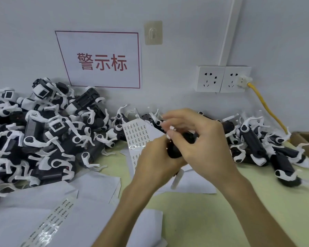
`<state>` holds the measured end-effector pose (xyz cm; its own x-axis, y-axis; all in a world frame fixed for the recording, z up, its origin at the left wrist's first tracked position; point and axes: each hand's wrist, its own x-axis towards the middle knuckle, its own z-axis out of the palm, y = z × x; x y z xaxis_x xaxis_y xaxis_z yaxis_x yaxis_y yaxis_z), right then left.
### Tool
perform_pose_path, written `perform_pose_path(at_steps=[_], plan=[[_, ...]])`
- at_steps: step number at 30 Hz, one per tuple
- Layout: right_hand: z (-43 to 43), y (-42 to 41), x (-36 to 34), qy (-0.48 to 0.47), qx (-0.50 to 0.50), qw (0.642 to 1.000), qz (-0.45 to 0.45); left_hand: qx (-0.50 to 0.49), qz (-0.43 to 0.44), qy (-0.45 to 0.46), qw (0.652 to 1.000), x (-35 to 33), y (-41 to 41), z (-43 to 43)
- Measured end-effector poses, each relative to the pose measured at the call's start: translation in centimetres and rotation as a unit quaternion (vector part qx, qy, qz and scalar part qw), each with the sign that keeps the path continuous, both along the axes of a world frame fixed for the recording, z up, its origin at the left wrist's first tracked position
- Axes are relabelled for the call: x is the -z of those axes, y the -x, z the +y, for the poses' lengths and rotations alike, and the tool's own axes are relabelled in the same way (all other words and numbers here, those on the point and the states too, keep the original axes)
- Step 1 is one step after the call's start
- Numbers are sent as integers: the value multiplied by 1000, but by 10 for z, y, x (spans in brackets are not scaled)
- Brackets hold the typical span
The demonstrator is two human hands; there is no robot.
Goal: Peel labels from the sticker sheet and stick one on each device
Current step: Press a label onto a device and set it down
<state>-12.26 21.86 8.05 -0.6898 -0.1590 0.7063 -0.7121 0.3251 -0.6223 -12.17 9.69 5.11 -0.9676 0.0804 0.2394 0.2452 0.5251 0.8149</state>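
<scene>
At frame centre I cradle one black plastic device (175,150) in my left hand (155,161) to steady it while my right hand (200,139) pinches over it, apparently pressing a label down, with the white printed sticker sheet (137,134) just behind.

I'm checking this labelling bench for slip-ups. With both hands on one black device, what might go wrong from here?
1. The left hand and right hand hide most of the device, so the label may go on crooked.
2. The sticker sheet lies against the left pile, where a toppling device might crease it.
3. The left pile and the right pile look alike, so labelled and unlabelled ones may get mixed.
</scene>
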Motion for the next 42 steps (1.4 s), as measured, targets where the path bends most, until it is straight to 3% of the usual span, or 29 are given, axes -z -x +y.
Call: perform_pose_path(at_steps=[3,7,9,12,15,21,25,27,30,33,36,38,42], plan=[[7,0,-9,35,17,999,14,-2,1,-132,991,-1,5,-10],[17,-1,-16,153,-4,988,-10,-4,-31,-314,949,-5,7,-19],[19,1,-18,165,-5,984,-72,7,-42,-394,918,-8,5,-20],[15,6,-12,140,-34,960,-239,35,-34,-515,856,-11,4,-18],[7,8,-3,133,-85,929,-335,66,-33,-570,818,-9,4,-17],[9,14,-4,293,-94,901,-305,230,-13,-501,834,-9,8,-35],[32,17,-12,339,-123,896,-259,299,-67,-472,827,-15,6,-49],[41,16,-17,293,-150,913,-241,288,-119,-463,830,-18,2,-47],[49,14,-17,178,-152,948,-217,259,-115,-317,905,-15,0,-41],[52,10,-19,121,-166,958,-200,269,-103,-219,932,-12,-1,-37],[50,8,-21,90,-144,970,-177,242,-86,-239,937,-14,-1,-29],[46,9,-20,73,-67,987,-129,215,-68,-266,937,-13,-2,-22],[42,7,-24,189,31,981,29,144,-39,-322,935,-11,-1,-11]])
